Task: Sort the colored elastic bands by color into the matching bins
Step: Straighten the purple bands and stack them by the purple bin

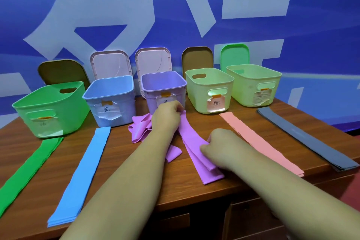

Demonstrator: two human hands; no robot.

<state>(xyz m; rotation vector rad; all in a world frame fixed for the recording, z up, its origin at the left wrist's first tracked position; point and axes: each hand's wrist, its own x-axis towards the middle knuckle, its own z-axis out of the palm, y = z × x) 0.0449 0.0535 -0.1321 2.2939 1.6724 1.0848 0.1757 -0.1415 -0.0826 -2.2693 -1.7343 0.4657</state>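
Observation:
Five stacks of flat elastic bands lie on the wooden table (pixel 124 171): green (pixel 25 167), blue (pixel 83 171), purple (pixel 194 150), pink (pixel 259 142) and dark grey (pixel 307 138). My left hand (pixel 167 117) pinches the far end of the purple bands in front of the purple bin (pixel 163 85). My right hand (pixel 220 146) grips the same purple stack near its middle. A crumpled purple band (pixel 140 128) lies left of my left hand. Behind stand a green bin (pixel 50 107), a blue bin (pixel 111 99) and two pale green bins (pixel 210 87) (pixel 253 82).
Each bin carries a taped paper label on its front. Lids lean against the blue wall behind the bins: brown (pixel 62 72), two pink (pixel 110 64), brown (pixel 196 56) and green (pixel 234 56). The table's front edge runs close to my forearms, with drawers below.

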